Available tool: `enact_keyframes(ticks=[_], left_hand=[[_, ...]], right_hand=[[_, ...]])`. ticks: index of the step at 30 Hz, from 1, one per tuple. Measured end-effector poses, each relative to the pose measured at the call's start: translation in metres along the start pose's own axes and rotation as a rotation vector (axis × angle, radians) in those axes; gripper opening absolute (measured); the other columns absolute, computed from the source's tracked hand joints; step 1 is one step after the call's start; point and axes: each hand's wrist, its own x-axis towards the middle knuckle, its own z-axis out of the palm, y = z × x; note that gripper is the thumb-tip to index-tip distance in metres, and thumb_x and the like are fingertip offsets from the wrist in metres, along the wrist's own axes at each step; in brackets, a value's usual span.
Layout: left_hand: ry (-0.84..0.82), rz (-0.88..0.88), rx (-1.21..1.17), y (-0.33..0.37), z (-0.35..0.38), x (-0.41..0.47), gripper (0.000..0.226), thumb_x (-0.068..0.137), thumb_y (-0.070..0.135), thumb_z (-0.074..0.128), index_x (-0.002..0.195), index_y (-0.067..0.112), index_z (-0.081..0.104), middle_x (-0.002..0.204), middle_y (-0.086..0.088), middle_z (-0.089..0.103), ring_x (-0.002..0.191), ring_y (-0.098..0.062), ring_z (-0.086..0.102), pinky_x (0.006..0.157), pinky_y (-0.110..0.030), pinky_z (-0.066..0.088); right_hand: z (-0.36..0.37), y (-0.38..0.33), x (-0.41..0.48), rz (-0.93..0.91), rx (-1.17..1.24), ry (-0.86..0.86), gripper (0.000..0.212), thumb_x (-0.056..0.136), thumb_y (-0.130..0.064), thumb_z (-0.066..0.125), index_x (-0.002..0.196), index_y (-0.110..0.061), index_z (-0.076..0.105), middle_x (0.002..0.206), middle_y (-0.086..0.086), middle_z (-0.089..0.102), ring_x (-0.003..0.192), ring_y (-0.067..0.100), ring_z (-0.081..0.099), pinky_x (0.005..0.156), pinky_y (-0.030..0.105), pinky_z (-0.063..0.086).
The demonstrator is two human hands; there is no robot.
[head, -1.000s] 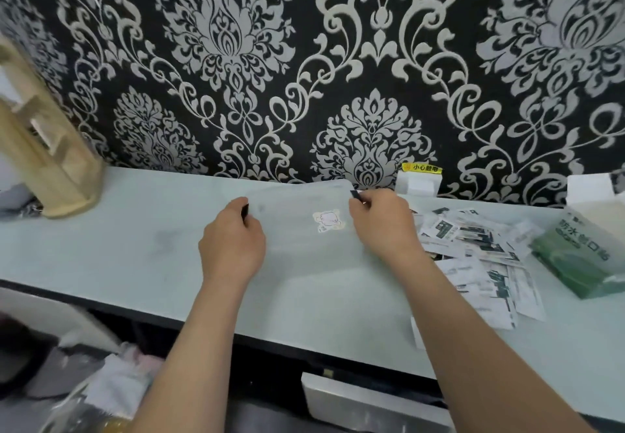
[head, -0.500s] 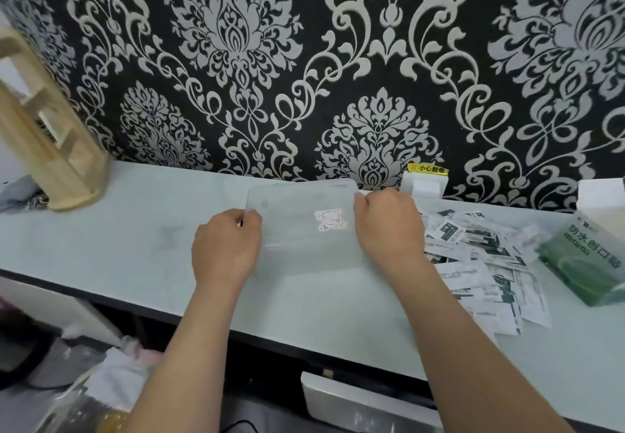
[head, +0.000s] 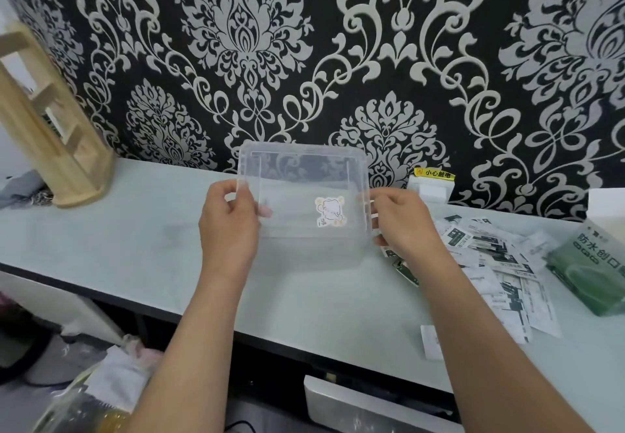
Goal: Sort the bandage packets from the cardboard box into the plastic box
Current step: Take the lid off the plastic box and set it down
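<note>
Head view, stock as seen. Plastic box (head: 304, 175): one, clear, with one cartoon sticker (head: 329, 211) on its face. It was held over the pale counter (head: 135, 246), its far edge tipped up in front of the patterned wallpaper (head: 406, 60); whether lid and base had parted could not be told. Left hand (head: 230, 229): one, gripping the box's left edge, thumb laid on the near face and fingers curled behind it. Right hand (head: 402, 226): one, fingers curled round the box's right edge, little gap showing. Bandage packets (head: 500, 263): a loose overlapping heap lying on the counter to the right of the plastic box, too many and too overlaid to count; none were inside the plastic box. Stray white packet (head: 431, 341): one, right of and nearer than the plastic box, by the counter's front edge. Cardboard box (head: 588, 270): one, green with printed characters, to the right of the plastic box beyond the heap. Wooden rack (head: 50, 128): one, well to the left of the plastic box. White fitting with yellow label (head: 433, 185): one, just right of the plastic box against the wall. Change noted: half a second earlier the plastic box lay flat on the counter under both hands; it had since been lifted and tilted, while the heap and the cardboard box had not shifted.
</note>
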Motion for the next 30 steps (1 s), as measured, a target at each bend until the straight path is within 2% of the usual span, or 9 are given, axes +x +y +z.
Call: enact_keyframes(ticks=[4,7,10,13,16,20,23,26,30], left_hand=[[0.085,-0.069,-0.327,0.004,-0.005,0.003,0.010,0.102,0.028,0.042,0.095,0.024,0.049,0.057,0.013,0.066,0.051,-0.003,0.055,0.056,-0.024,0.046],[0.279,0.000,-0.508,0.002,-0.013,0.011,0.013,0.103,0.022,0.040,0.093,0.030,0.043,0.077,0.007,0.071,0.067,-0.009,0.069,0.065,-0.025,0.051],[0.400,0.196,-0.313,-0.008,-0.020,0.018,0.015,0.099,0.018,0.046,0.096,0.032,0.050,0.098,0.007,0.070,0.093,-0.009,0.068,0.085,-0.026,0.050],[0.409,0.231,0.022,-0.025,-0.025,0.024,0.016,0.094,0.014,0.054,0.105,0.020,0.064,0.100,0.008,0.066,0.098,-0.015,0.062,0.086,-0.021,0.043],[0.156,0.036,0.424,-0.048,-0.028,0.028,0.030,0.087,0.005,0.054,0.110,0.020,0.065,0.104,-0.002,0.069,0.094,-0.026,0.059,0.084,-0.024,0.038],[-0.125,-0.112,0.803,-0.066,-0.034,0.029,0.041,0.083,0.009,0.047,0.117,0.028,0.060,0.103,0.001,0.066,0.106,-0.026,0.058,0.108,-0.044,0.030],[-0.138,-0.156,0.851,-0.064,-0.037,0.034,0.037,0.088,0.015,0.043,0.117,0.025,0.063,0.118,-0.003,0.066,0.116,-0.029,0.055,0.113,-0.044,0.023],[-0.108,-0.152,0.838,-0.059,-0.038,0.037,0.024,0.087,0.012,0.044,0.098,0.020,0.065,0.109,-0.008,0.067,0.107,-0.033,0.057,0.107,-0.044,0.033],[0.171,0.150,0.420,-0.022,-0.027,0.027,0.033,0.081,-0.001,0.045,0.104,0.016,0.062,0.106,-0.005,0.063,0.097,-0.021,0.057,0.084,-0.028,0.039]], right_hand=[[0.004,0.008,0.001,-0.077,-0.144,-0.031,0.024,0.089,-0.015,0.053,0.096,-0.021,0.075,0.080,-0.005,0.063,0.065,0.012,0.050,0.063,0.022,0.039],[0.007,0.006,-0.002,-0.102,-0.274,0.008,0.029,0.087,-0.014,0.059,0.110,-0.025,0.071,0.094,-0.005,0.067,0.082,0.015,0.058,0.076,0.025,0.044],[0.009,0.003,-0.005,-0.131,-0.335,0.033,0.036,0.086,-0.009,0.056,0.116,-0.021,0.069,0.103,-0.001,0.068,0.092,0.018,0.061,0.081,0.027,0.047],[0.007,0.001,-0.007,-0.139,-0.374,0.054,0.038,0.084,-0.008,0.056,0.118,-0.019,0.069,0.107,0.000,0.068,0.096,0.019,0.060,0.082,0.027,0.046],[0.004,0.001,-0.008,-0.135,-0.384,0.069,0.036,0.084,-0.009,0.057,0.117,-0.018,0.069,0.106,0.001,0.068,0.095,0.020,0.060,0.082,0.028,0.048],[0.002,0.003,-0.008,-0.119,-0.370,0.072,0.034,0.083,-0.010,0.057,0.113,-0.020,0.070,0.099,-0.001,0.067,0.087,0.020,0.060,0.079,0.030,0.050],[0.001,0.006,-0.007,-0.122,-0.340,0.057,0.032,0.084,-0.010,0.057,0.111,-0.020,0.070,0.096,-0.001,0.067,0.084,0.019,0.060,0.077,0.030,0.049],[-0.001,0.010,-0.007,-0.141,-0.280,0.032,0.028,0.088,-0.014,0.057,0.112,-0.023,0.068,0.098,-0.003,0.065,0.081,0.019,0.061,0.075,0.030,0.049],[-0.013,0.011,-0.006,-0.167,-0.164,0.050,0.027,0.093,-0.023,0.055,0.117,-0.028,0.065,0.096,-0.010,0.063,0.065,0.013,0.059,0.063,0.031,0.052]])
